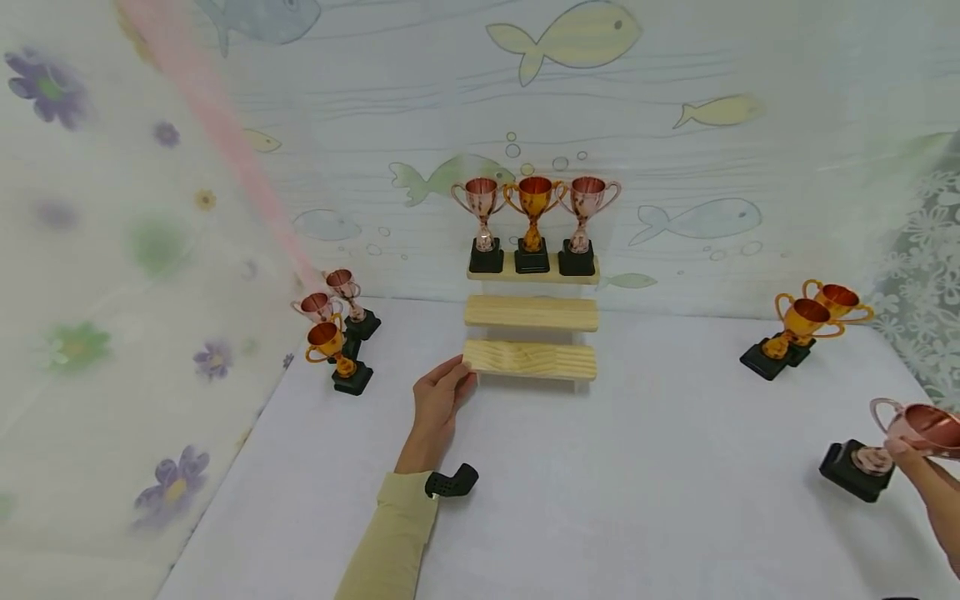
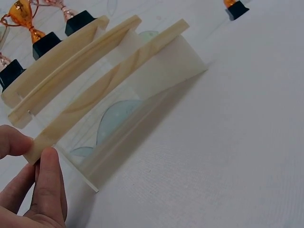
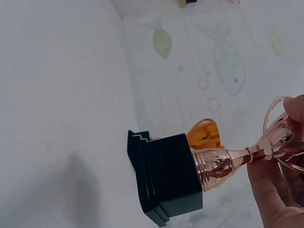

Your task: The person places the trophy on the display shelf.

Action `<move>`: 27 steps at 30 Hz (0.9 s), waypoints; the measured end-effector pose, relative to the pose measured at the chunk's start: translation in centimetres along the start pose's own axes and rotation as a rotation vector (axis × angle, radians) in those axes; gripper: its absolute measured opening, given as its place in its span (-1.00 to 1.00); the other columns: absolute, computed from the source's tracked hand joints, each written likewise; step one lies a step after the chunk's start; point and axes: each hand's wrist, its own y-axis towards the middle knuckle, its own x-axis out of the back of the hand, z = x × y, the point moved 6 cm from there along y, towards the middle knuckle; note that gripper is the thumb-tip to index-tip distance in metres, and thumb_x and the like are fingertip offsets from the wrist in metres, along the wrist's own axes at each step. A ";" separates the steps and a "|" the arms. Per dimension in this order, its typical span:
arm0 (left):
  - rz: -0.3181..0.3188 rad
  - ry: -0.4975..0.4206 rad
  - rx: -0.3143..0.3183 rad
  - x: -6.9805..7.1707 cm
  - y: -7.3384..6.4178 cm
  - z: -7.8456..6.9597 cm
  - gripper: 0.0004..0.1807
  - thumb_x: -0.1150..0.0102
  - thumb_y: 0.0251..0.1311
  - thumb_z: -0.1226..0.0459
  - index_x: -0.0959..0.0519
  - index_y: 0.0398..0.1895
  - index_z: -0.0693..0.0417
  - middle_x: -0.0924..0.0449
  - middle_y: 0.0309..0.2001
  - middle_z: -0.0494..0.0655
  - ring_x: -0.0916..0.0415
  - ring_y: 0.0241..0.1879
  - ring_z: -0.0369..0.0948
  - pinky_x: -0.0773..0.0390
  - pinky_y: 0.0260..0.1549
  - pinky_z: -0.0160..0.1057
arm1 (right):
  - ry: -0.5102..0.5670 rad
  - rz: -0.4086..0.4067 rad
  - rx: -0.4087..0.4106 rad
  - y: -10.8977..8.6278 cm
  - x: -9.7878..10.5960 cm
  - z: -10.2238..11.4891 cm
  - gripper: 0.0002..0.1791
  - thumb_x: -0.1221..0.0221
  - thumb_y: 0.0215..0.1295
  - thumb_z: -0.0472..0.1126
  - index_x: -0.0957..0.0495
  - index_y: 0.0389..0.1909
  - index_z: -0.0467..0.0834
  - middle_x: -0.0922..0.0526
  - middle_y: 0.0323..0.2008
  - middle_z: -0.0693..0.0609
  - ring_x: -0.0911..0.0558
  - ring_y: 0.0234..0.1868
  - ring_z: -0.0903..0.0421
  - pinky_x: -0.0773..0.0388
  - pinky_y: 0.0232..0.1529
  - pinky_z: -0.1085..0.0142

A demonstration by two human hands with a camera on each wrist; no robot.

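My left hand (image 1: pixel 438 402) pinches the left end of the lowest plank of a three-step wooden stand (image 1: pixel 531 360), thumb above and fingers below, as the left wrist view shows. At the right edge my right hand (image 1: pixel 926 479) grips a rose-gold trophy cup (image 1: pixel 930 427) around its bowl and stem. That trophy's black base (image 3: pixel 173 173) is tilted and held up over the table. On the stand's top step stand a rose-gold trophy (image 1: pixel 483 218), a gold trophy (image 1: pixel 533 218) and another rose-gold trophy (image 1: pixel 584 218), side by side. The two lower steps are bare.
Two gold trophies (image 1: pixel 802 325) stand at the back right of the white table (image 1: pixel 637 500). At the back left are a gold trophy (image 1: pixel 337 354) and two rose-gold ones (image 1: pixel 348 292). Fish-patterned cloth (image 1: pixel 697 158) hangs behind, and a flowered cloth (image 1: pixel 90 275) on the left.
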 end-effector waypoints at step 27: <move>0.011 -0.009 -0.004 0.0 -0.1 -0.1 -0.64 -0.22 0.29 0.50 -0.57 0.14 0.44 -0.65 -0.09 0.10 -0.69 -0.25 -0.26 -0.73 -0.16 -0.38 | 0.452 0.502 0.602 -8.4 -11.7 17.3 -0.30 -0.32 0.00 -0.73 -0.45 0.24 -0.43 -0.60 0.03 0.23 -0.56 -0.11 0.27 -0.63 -0.09 0.60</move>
